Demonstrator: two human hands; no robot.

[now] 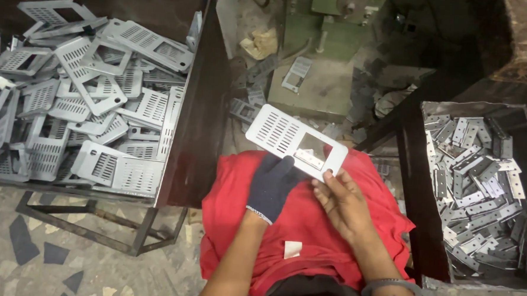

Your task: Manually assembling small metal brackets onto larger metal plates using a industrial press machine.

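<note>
A flat grey metal plate with rows of slots and a rectangular cutout is held above my lap. My left hand, in a dark knit glove, supports it from underneath. My bare right hand pinches its near right corner, where a small metal strip lies across the cutout. Below the hands a red cloth covers my lap.
A dark bin on the left holds several slotted plates. Another bin on the right holds several small metal strips. A green machine stands ahead, with scrap plates scattered on the floor around its base.
</note>
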